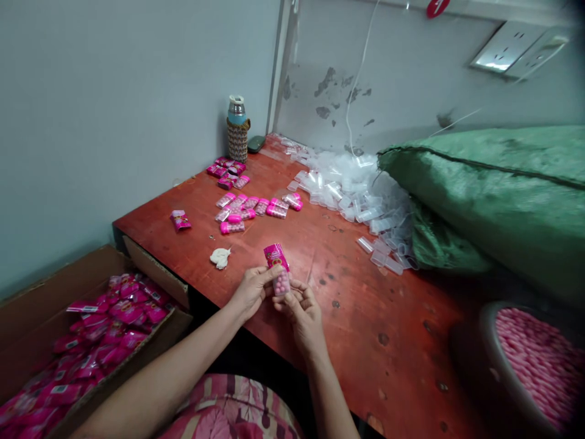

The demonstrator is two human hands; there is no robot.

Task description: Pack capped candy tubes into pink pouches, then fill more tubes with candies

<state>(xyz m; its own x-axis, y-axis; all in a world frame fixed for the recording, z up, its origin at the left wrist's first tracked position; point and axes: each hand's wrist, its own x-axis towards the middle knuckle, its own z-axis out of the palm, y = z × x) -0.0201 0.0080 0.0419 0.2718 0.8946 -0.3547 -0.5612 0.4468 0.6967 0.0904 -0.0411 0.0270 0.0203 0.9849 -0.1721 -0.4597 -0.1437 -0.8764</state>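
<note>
Well, both hands are busy with one little clear tub [281, 285] of pink balls, held just above the near edge of the red counter [365, 341]. The left hand [253, 289] is closed on the tub from its left side, thumb laid across the spot where it meets a printed pink wrapper [274, 251]. The right hand [304, 311] has its fingers curled in and pinches the tub low down, from the right. Whether the wrapper goes around the tub or only lies behind it, I can't tell.

Beyond the tub and slightly left lies a group of filled tubs [262, 207], pink-capped, with pink balls showing through their sides. To the left of the tub, below the counter's edge, a cardboard box [155, 271] holds a heap of glossy pink packets [125, 311]. Well off to the tub's right stands a dark bucket [490, 329] full of pink pieces [534, 353]. Beyond the tub to the right, clear empty tubes [347, 183] are piled against a bulging green sack [503, 164], whose contents are hidden.
</note>
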